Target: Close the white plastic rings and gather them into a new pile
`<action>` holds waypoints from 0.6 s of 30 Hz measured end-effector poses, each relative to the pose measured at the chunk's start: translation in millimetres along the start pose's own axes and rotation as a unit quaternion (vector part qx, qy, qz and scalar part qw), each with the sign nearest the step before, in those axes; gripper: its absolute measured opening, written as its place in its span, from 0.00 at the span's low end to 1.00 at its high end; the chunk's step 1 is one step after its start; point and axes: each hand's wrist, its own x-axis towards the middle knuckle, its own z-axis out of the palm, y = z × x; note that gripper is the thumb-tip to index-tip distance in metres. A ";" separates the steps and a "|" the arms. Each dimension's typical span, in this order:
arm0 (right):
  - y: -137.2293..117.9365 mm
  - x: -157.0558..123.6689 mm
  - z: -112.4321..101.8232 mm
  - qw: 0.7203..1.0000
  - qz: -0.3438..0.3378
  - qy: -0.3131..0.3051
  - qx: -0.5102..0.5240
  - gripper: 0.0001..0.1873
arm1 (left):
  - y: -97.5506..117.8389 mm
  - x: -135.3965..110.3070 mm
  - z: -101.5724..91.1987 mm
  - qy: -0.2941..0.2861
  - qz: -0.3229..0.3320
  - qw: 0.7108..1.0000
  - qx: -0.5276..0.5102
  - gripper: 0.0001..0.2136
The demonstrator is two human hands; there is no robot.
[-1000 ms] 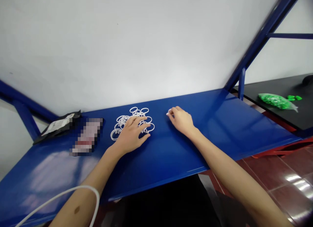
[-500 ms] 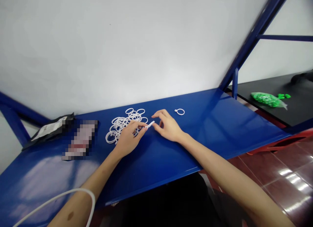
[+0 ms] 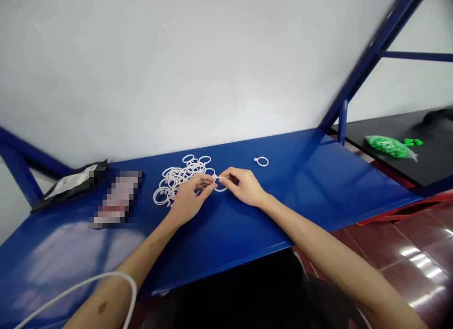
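Between my hands, just above the blue table, is a white plastic ring point(image 3: 221, 189) with a small knob. My left hand point(image 3: 193, 195) pinches it at the knob end, thumb against fingers. The thumb and forefinger of my right hand point(image 3: 245, 185) are closed on the same ring from the other side, covering part of its loop. Beside and behind my left hand lies a heap of similar white rings point(image 3: 173, 174), partly hidden by that hand. One single white ring point(image 3: 262, 162) lies apart, beyond my right hand.
The blue table point(image 3: 226, 244) backs onto a white wall. On its left lie a black package point(image 3: 74, 183) and a blurred-out packet point(image 3: 118, 197). A white cable point(image 3: 81, 284) crosses my left forearm. At right, a black table point(image 3: 406, 164) bears a bag of green pieces point(image 3: 389, 147).
My right hand has moved in to the white ring and closed its thumb and forefinger on it. The ring has turned, so its loop now shows beneath the right fingertips.
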 end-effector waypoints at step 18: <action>-11.9 -8.2 6.8 0.995 0.018 -0.070 0.065 0.12 | -1.0 -8.5 0.8 0.097 0.223 0.950 0.197 0.09</action>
